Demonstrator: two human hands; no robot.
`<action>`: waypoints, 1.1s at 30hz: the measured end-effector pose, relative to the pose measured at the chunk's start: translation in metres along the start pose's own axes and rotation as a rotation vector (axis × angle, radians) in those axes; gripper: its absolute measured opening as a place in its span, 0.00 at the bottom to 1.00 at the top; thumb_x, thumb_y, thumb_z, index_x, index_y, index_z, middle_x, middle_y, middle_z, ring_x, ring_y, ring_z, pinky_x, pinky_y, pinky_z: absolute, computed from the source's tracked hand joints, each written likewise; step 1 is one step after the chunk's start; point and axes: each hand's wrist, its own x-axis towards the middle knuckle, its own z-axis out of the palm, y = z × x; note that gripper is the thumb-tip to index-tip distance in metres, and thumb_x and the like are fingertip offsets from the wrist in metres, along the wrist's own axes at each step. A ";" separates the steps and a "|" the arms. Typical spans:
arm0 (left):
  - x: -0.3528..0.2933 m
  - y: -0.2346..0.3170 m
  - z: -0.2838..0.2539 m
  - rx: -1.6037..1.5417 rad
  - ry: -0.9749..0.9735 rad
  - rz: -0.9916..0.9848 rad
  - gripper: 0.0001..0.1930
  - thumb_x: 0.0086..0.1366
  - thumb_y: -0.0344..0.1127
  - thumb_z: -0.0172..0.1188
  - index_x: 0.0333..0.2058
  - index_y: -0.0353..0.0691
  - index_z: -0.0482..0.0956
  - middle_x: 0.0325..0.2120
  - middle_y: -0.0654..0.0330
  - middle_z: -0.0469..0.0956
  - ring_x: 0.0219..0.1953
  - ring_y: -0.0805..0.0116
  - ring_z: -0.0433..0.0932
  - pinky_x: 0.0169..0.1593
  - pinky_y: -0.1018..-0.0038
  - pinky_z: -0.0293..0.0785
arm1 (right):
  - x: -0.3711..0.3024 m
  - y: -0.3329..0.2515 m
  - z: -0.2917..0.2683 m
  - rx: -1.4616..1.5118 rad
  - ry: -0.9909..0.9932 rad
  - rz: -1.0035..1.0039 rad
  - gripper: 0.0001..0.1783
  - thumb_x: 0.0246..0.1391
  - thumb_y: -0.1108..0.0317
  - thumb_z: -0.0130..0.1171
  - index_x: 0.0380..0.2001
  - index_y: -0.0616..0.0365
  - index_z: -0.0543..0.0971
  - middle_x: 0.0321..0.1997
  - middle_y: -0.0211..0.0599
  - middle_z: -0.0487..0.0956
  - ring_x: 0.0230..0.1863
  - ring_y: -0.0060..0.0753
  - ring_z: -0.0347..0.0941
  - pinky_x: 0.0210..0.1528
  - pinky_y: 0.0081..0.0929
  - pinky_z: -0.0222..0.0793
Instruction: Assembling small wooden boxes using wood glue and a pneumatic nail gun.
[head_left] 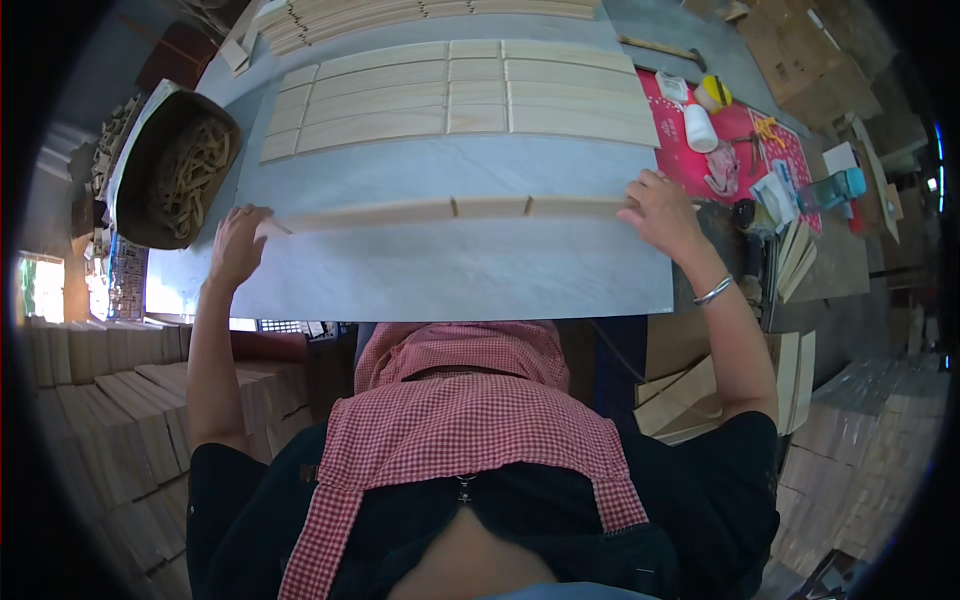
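Holding the strip (490,207) edge-on, I span it between both hands, crosswise over the table (450,275). Its two dark notches lie near mid-length and show clearly; the left portion is blurred. My right hand (660,212) is clamped on the strip near its right end; the finger pads are hidden, and a short tip shows beyond the knuckles. My left hand (238,245) is at the opposite end, thumb and fingers slightly apart; blur prevents me from telling whether they pinch the wood. I cannot tell whether the strip's lower edge touches the table.

Beyond the strip, grooved panels (470,95) lie flat, side by side. The stack (430,15) behind them is cut off by the upper border. At left, a box (140,175) contains tangled bands (195,170); shadow obscures its depth. At right, a hammer (665,48) lies beside the panels.
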 end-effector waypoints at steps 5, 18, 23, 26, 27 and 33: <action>-0.006 0.046 -0.026 -0.054 -0.051 0.044 0.16 0.68 0.30 0.54 0.54 0.39 0.74 0.43 0.56 0.81 0.48 0.54 0.77 0.52 0.62 0.74 | -0.002 0.017 -0.001 -0.102 0.213 0.052 0.13 0.55 0.63 0.63 0.42 0.55 0.76 0.40 0.42 0.81 0.45 0.47 0.78 0.45 0.41 0.74; -0.023 0.104 0.005 -0.211 -0.131 0.071 0.20 0.64 0.29 0.51 0.56 0.39 0.71 0.42 0.47 0.82 0.47 0.45 0.81 0.49 0.56 0.75 | 0.009 -0.102 0.029 0.337 0.219 0.026 0.08 0.56 0.70 0.57 0.40 0.57 0.77 0.34 0.51 0.84 0.29 0.60 0.78 0.37 0.50 0.75; -0.009 0.112 0.019 -0.602 -0.085 0.110 0.32 0.58 0.26 0.51 0.65 0.43 0.64 0.47 0.42 0.80 0.44 0.44 0.81 0.45 0.55 0.78 | 0.017 -0.174 0.023 0.425 0.044 -0.166 0.07 0.54 0.72 0.58 0.38 0.57 0.79 0.31 0.45 0.83 0.28 0.55 0.76 0.35 0.43 0.72; -0.001 0.118 0.006 -0.811 -0.203 -0.097 0.28 0.60 0.32 0.55 0.62 0.41 0.69 0.53 0.44 0.77 0.46 0.50 0.80 0.48 0.58 0.79 | 0.018 -0.210 0.015 0.359 0.047 -0.276 0.07 0.53 0.73 0.60 0.36 0.57 0.79 0.30 0.42 0.82 0.29 0.51 0.76 0.35 0.40 0.72; 0.002 0.117 0.010 -0.823 -0.199 -0.126 0.28 0.60 0.32 0.55 0.62 0.41 0.69 0.53 0.44 0.77 0.46 0.50 0.80 0.48 0.58 0.79 | 0.020 -0.220 0.013 0.302 0.117 -0.333 0.07 0.52 0.72 0.62 0.35 0.57 0.79 0.30 0.41 0.82 0.30 0.50 0.76 0.35 0.39 0.72; 0.002 0.117 0.042 -0.996 0.089 -0.185 0.21 0.66 0.47 0.60 0.49 0.36 0.79 0.45 0.46 0.79 0.42 0.54 0.80 0.46 0.62 0.80 | 0.024 -0.241 0.037 0.427 0.318 -0.475 0.08 0.50 0.70 0.68 0.32 0.57 0.78 0.28 0.35 0.78 0.31 0.42 0.75 0.36 0.33 0.71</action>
